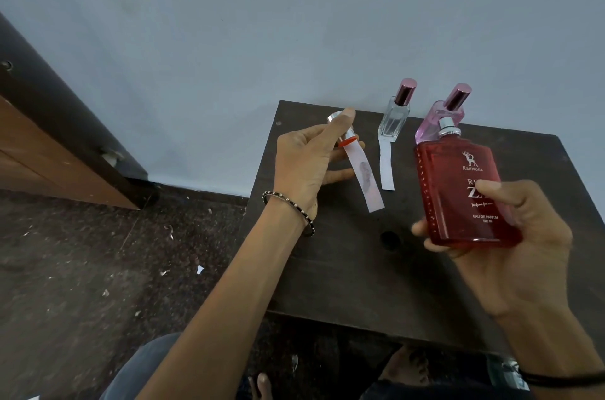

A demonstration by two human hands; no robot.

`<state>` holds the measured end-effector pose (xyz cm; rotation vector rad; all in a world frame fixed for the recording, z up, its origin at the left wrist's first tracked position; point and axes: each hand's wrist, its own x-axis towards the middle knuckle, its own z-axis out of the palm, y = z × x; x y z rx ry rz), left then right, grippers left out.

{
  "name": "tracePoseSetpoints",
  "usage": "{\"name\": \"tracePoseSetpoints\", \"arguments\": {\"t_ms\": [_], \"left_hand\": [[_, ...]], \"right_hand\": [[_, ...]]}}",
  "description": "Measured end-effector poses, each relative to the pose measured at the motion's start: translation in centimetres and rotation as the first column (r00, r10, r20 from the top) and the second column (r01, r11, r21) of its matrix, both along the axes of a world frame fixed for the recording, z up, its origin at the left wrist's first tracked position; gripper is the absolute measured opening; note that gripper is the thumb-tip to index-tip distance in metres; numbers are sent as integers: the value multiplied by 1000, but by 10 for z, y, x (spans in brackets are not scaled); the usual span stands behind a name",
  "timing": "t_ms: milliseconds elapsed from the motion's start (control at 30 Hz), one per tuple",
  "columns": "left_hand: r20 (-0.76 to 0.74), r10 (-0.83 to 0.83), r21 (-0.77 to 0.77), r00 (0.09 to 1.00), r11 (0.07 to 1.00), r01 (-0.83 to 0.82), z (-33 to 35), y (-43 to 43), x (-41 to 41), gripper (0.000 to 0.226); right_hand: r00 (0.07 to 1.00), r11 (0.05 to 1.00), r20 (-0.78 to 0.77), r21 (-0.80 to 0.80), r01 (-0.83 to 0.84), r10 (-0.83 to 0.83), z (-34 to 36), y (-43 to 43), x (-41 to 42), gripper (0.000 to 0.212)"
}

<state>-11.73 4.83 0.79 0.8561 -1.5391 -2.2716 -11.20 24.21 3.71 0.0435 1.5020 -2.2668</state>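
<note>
Red glass perfume bottle (458, 190) is held up over the right side of the dark table (343, 268), the right hand (510, 255) gripping it with the thumb across the label and fingers curled round its lower left edge. The left hand (307, 160), above the table's far left corner, holds a silver cap (347, 140) and a white paper strip (365, 180). Room to move lies between the hands, toward the near edge. A clear small bottle (391, 121), a second strip (386, 167) and a pink bottle (432, 124) crowd the far edge

Right hand (523, 252) gripping red perfume bottle (455, 196) (sprayer bare), left hand (304, 164) holding silver cap (351, 134) and paper strip (365, 177)
</note>
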Motion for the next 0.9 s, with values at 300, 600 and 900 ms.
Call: {"name": "tracePoseSetpoints", "arguments": {"t_ms": [300,600,900], "left_hand": [[37,13,-157,999,987,-7,-5,-3,0,32],[59,25,-283,998,959,-7,-3,-1,1,29],[103,2,-117,995,993,10,4,0,0,35]], "right_hand": [[1000,999,6,46,-16,15,-6,2,-1,30],[979,970,-10,134,-202,205,-6,-10,0,26],[965,921,-81,329,-211,250,-14,-13,-6,31]]}}
